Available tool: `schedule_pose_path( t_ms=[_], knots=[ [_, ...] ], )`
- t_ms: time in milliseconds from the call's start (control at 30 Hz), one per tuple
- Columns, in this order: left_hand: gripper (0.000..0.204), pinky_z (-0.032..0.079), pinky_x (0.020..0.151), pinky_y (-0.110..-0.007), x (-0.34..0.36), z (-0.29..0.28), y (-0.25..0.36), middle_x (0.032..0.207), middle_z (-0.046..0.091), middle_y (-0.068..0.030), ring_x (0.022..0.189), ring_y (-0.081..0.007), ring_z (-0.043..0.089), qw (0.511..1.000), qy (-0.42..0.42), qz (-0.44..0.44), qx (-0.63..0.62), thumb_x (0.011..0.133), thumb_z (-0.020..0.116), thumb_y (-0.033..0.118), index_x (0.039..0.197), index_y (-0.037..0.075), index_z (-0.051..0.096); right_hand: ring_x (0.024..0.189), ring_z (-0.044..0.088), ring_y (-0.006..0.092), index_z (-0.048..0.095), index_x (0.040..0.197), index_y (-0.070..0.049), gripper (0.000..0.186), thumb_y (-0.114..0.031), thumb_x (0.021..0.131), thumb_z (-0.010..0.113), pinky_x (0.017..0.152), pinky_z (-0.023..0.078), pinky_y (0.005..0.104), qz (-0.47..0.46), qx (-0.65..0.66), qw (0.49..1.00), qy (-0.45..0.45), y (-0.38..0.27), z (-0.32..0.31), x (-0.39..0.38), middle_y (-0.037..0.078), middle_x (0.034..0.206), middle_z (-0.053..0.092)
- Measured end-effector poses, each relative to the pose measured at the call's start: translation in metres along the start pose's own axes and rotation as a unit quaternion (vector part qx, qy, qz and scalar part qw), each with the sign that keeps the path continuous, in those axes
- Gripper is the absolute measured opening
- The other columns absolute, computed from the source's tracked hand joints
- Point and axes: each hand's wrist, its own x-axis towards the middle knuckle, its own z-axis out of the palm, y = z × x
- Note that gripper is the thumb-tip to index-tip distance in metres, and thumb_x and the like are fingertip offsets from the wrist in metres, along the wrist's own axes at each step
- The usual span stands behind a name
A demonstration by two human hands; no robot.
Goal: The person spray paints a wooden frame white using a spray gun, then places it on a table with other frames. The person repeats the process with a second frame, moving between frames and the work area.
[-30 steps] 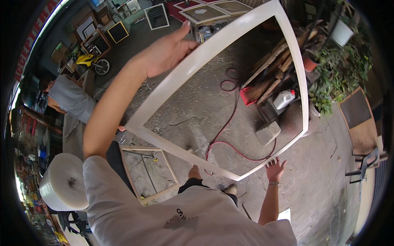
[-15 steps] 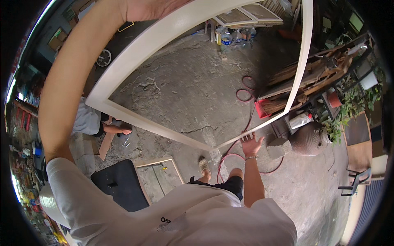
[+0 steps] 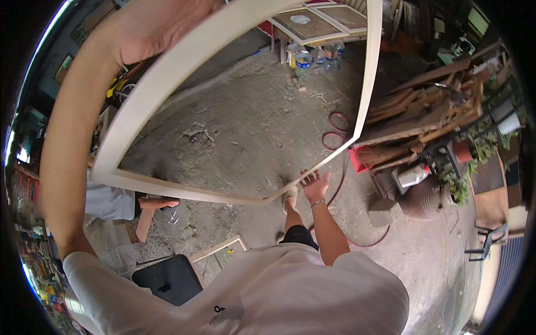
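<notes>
A large white frame [image 3: 162,187] with an open middle is held up before me, tilted, its top running out of view. My left arm is raised, and my left hand [image 3: 167,28] is closed at the frame's upper left side; its fingertips are hidden. Lower down, my right hand [image 3: 314,186] has its fingers over the thin lower right bar, thumb apart from them. Through the frame's opening shows the rough concrete floor [image 3: 240,128].
Scrap wood [image 3: 430,111] is piled at the right, beside a big ribbed jar [image 3: 424,202] and a concrete block [image 3: 384,212]. A red hose [image 3: 340,187] lies on the floor. Other framed panels [image 3: 312,25] rest at the back. At left sits another person [image 3: 111,201], near a black seat [image 3: 167,279].
The frame has shifted leftward, with both my hands moving along with it. My right hand's fingers, spread at the bar before, now lie over it. My feet and body have turned slightly.
</notes>
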Motion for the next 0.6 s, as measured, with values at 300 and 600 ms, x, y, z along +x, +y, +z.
schedule_pose_path(
  t_ms=[300, 600],
  knots=[
    [0.102, 0.045, 0.086, -0.022, 0.147, -0.1, -0.042, 0.109, 0.069, -0.0097, 0.091, -0.009, 0.061, 0.992, 0.066, -0.055, 0.092, 0.092, 0.024, 0.081, 0.13, -0.008, 0.057, 0.126, 0.05, 0.0345, 0.048, 0.127, -0.006, 0.077, -0.074, 0.092, 0.042, 0.103, 0.035, 0.0564, 0.092, -0.174, 0.97, 0.139, 0.026, 0.02, 0.154, 0.017, 0.13, 0.052],
    [0.103, 0.042, 0.091, -0.034, 0.258, -0.215, -0.102, 0.109, 0.063, -0.0113, 0.099, -0.0194, 0.053, 0.968, 0.032, -0.177, 0.175, 0.09, 0.016, 0.084, 0.121, -0.002, 0.063, 0.085, 0.069, 0.0233, 0.056, 0.121, -0.004, 0.057, -0.056, 0.098, 0.05, 0.069, 0.051, 0.0345, 0.112, -0.547, 0.823, 0.107, -0.03, 0.049, 0.283, 0.012, 0.102, 0.068]
  ],
)
